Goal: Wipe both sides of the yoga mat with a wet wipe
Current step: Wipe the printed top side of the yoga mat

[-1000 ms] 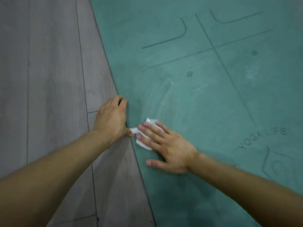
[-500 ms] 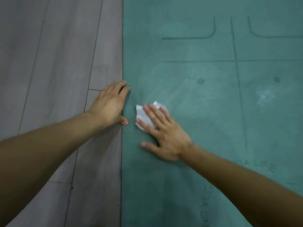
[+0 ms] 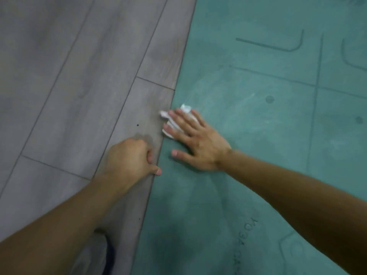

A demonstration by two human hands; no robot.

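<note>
Wet wipe pressed flat under right hand at yoga mat left edge, frame centre; left hand fingers curled on floor, nothing held. Upper side partly wiped judging by smears; underside judged still undone.

Dim, flat indoor light, no clear source, greenish-grey cast overall. Soft throughout, low detail. Motion blur on right hand and on wipe under its fingers; left hand slightly smeared too. Faint soft shadow on mat below right forearm, darker patch near bottom centre. Pale dull sheen on mat right of wipe. No hard glare. Floor plank lines splayed by wide-angle lens. Near forearms dark, underexposed.
</note>
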